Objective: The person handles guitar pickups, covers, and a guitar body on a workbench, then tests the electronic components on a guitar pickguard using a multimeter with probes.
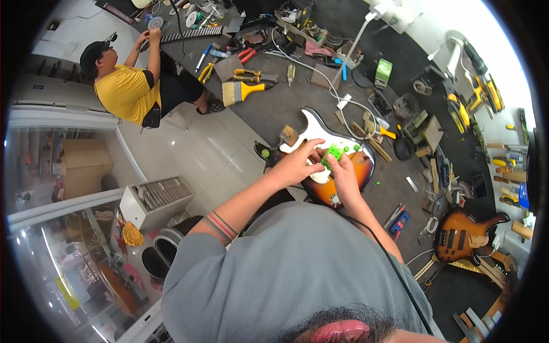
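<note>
A sunburst electric guitar body [359, 167] with a white pickguard [309, 126] lies at the table's near edge in front of me. My left hand [303, 157] and my right hand [338, 167] are together over it, both closed on a bright green plastic piece [333, 151] with small holes, the right thumb pressed on its lower part. Small green round parts [355, 147] sit on the pickguard to the right of my fingers. A wooden block [289, 136] is at the body's upper left. The undersides of my fingers are hidden.
A person in a yellow shirt [128, 91] works at the far left bench. The dark worktable [251, 117] holds brushes [240, 92], pliers [249, 77], a white cable and scattered tools; a second guitar [457, 240] lies right. A white cabinet [140, 206] stands on the floor left.
</note>
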`<state>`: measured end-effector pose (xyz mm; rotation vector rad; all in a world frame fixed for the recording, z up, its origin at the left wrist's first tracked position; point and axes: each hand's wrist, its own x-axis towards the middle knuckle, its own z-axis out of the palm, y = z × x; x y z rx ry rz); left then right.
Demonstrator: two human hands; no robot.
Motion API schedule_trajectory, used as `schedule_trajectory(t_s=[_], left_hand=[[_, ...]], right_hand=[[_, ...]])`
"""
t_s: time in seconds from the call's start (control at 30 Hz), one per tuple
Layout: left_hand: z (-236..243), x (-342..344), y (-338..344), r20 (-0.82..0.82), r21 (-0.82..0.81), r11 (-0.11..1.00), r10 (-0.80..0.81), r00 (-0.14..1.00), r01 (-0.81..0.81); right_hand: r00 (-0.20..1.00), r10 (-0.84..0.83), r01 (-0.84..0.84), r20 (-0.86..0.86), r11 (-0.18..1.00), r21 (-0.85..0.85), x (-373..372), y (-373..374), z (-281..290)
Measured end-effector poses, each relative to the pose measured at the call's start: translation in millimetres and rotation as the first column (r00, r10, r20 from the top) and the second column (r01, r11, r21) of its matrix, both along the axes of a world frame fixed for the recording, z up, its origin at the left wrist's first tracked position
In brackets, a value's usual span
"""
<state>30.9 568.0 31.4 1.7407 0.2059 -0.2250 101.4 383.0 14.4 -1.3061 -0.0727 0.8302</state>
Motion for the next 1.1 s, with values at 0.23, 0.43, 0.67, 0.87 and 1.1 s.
schedule_trajectory(t_s=[0.23, 0.43, 0.67, 0.87, 1.1], left_hand=[[-64, 173, 320, 0.245, 0.335, 0.913, 0.153, 0.957, -0.232], [-98, 294, 464, 0.316, 0.765, 0.564, 0.092, 0.944, -0.311], [-106, 258, 423, 0.281, 0.852, 0.477, -0.067, 0.957, -0.217], [-127, 200, 413, 0.54, 0.81, 0.347, -0.123, 0.833, -0.474], [-107, 153, 389, 0.692, 0.705, 0.387, -0.197, 0.694, -0.594]], right_hand=[[0.985, -0.168, 0.171, 0.03, 0.968, -0.183, 12, 37, -7], [0.961, -0.277, 0.267, 0.009, 0.916, -0.301, -21, 66, -12], [0.949, -0.312, 0.293, 0.043, 0.826, -0.482, -51, 88, -7], [0.975, -0.223, 0.196, 0.005, 0.847, -0.495, -38, 115, -3], [0.993, -0.116, 0.083, -0.025, 0.83, -0.551, -17, 144, 28]])
